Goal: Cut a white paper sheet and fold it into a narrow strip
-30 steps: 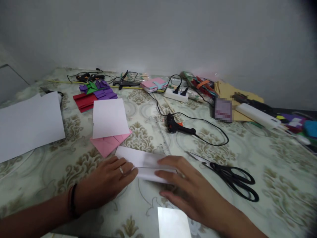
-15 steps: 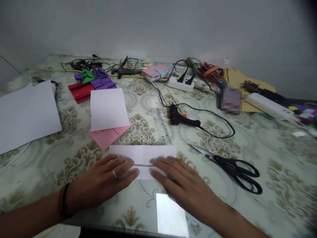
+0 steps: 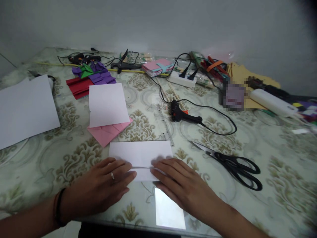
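Note:
A folded sheet of white paper (image 3: 141, 153) lies in front of me, with a narrow flap along its near side. My left hand (image 3: 109, 180), wearing a ring and a dark wristband, rests its stretched fingers on the paper's left part by the flap's edge. On the right part lie the outstretched fingers of my right hand (image 3: 178, 180). Both hands press down with fingers apart and grip nothing; they cover the ends of the flap. Just beyond the folded sheet, a white square of paper (image 3: 109, 105) overlaps a pink folded paper (image 3: 109, 132).
Black-handled scissors (image 3: 228, 163) lie to the right, below a corded glue gun (image 3: 184, 114). A clear ruler (image 3: 162, 122) is behind the folded sheet. White sheets (image 3: 27, 110) are at left. Purple folded papers (image 3: 102, 77) and a white power strip (image 3: 182, 79) lie farther back.
My fingers have pressed the near flap flatter, and the left thumb has come away below the paper. The view has shifted slightly.

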A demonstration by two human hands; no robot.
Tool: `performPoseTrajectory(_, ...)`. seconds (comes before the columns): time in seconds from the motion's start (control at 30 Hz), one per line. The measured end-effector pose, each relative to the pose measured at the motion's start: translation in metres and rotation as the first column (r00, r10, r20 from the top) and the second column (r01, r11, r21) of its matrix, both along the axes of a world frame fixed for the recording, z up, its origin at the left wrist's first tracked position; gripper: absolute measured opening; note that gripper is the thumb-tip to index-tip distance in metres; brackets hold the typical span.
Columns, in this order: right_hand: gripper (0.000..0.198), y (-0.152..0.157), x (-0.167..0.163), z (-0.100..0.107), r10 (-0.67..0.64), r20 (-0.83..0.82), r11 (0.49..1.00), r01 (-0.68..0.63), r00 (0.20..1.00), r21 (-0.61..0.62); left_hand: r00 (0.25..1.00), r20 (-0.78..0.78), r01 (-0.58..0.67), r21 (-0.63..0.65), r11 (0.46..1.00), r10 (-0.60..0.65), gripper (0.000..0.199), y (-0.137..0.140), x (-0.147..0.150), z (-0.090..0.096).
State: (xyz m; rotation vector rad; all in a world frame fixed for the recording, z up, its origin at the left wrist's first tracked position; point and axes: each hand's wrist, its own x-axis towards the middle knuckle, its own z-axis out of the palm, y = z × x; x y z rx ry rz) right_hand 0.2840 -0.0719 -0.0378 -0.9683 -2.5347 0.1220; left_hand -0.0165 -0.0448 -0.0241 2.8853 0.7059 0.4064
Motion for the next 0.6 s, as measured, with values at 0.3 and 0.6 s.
performPoseTrajectory(0.3, 0.023, 0.0042, -0.0023, 0.0009, -0.013, -0.035, 1.0, 0.012, 0.999, -0.028, 0.998, -0.059, 0.008, -0.043, 0.999, -0.01, 0.037, -0.0027, 0.0099, 0.0027)
performPoseTrajectory(0.6, 0.025, 0.0039, 0.0019, 0.0007, -0.056, -0.101, 0.992, 0.044, 0.993, -0.119, 0.998, -0.06, 0.017, -0.128, 0.992, -0.024, 0.048, -0.0062, 0.0057, -0.0002)
